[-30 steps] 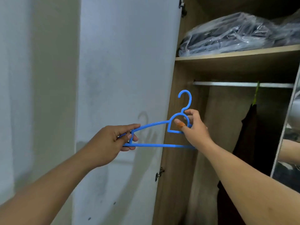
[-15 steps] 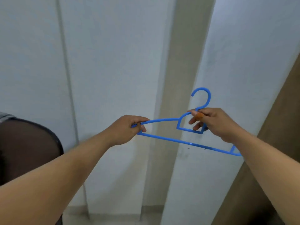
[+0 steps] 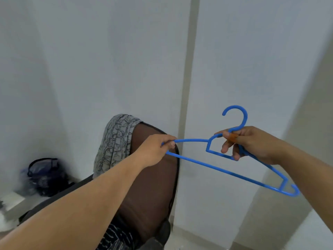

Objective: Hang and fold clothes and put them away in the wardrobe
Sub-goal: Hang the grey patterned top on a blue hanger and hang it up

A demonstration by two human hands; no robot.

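Observation:
I hold a blue plastic hanger [image 3: 212,165] in the air with both hands, hook up and its right end tilted down. My left hand [image 3: 155,150] pinches its left tip. My right hand [image 3: 250,143] grips the neck under the hook, fingers through the small inner loop. Behind my left arm a grey patterned garment [image 3: 115,143] is draped over the back of a dark mesh chair [image 3: 153,181]. The wardrobe interior is out of view.
A pale wall fills the background, with a beige strip [image 3: 189,69] running down it. A dark bag [image 3: 43,175] sits low at the left on a light ledge. Striped fabric [image 3: 115,235] lies on the chair seat.
The view has swung left and down, away from the wardrobe shelves to the chair with the draped garment. Both hands keep hold of the hanger, whose right end now dips lower.

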